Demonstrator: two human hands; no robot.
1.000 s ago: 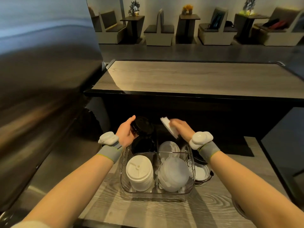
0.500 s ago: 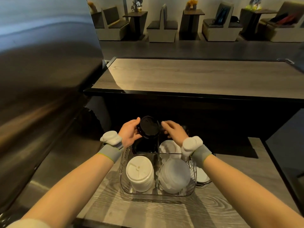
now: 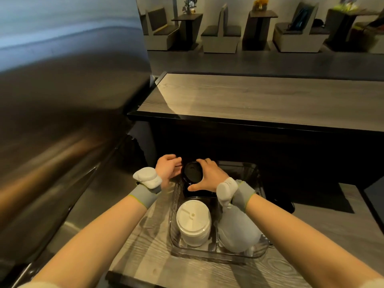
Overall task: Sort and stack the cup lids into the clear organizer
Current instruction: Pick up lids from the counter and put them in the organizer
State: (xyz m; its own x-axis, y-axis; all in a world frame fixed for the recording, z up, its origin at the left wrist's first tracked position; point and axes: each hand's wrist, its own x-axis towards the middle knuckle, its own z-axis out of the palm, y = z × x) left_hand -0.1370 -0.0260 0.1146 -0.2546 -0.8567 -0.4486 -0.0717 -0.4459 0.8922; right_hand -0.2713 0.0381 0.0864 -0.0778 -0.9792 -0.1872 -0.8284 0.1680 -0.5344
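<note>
both hands have closed in: the right hand [image 3: 209,178], empty of its white lid now, grips the black lid stack [image 3: 192,173] from 3 o'clock, the left hand [image 3: 168,169] from 9, seating it in the clear organizer [image 3: 218,257]'s far-left compartment, at 12 o'clock from the white stack [image 3: 193,222].

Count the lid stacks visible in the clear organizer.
3: a white stack front-left, a translucent stack front-right, and a black stack back-left between both hands. The right forearm covers the back-right compartment, so another may be hidden.

a grey wood-grain counter [image 3: 145,258] carries the clear organizer [image 3: 218,255] near its front edge.
</note>
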